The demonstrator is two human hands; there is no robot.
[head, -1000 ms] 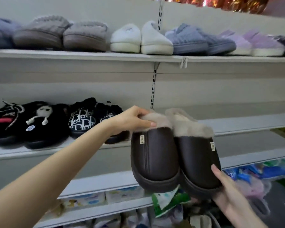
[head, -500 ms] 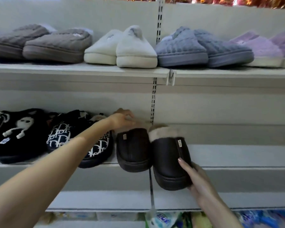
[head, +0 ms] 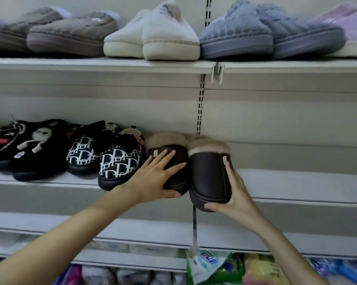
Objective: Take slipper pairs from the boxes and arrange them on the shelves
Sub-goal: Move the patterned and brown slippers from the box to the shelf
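Two dark brown slippers with tan fur collars sit side by side on the middle shelf [head: 297, 183], toes toward me and over the front edge. My left hand [head: 159, 175] lies with spread fingers on top of the left brown slipper [head: 178, 154], its thumb hooked under the toe. My right hand [head: 236, 192] grips the right brown slipper [head: 208, 173], with fingers along its right side and the thumb under the toe. This right slipper overhangs the edge further than the left one.
Black patterned slippers [head: 116, 161] and black slippers with a white figure [head: 35, 147] stand left of the brown pair. The upper shelf [head: 111, 64] holds grey, white, blue and lilac pairs. Right of the brown pair the middle shelf is bare. Packaged goods [head: 210, 264] lie below.
The brown pair went from hanging in the air below the shelf onto the middle shelf. My left hand shifted from the fur collar to the slipper's top. My right hand now wraps the toe.
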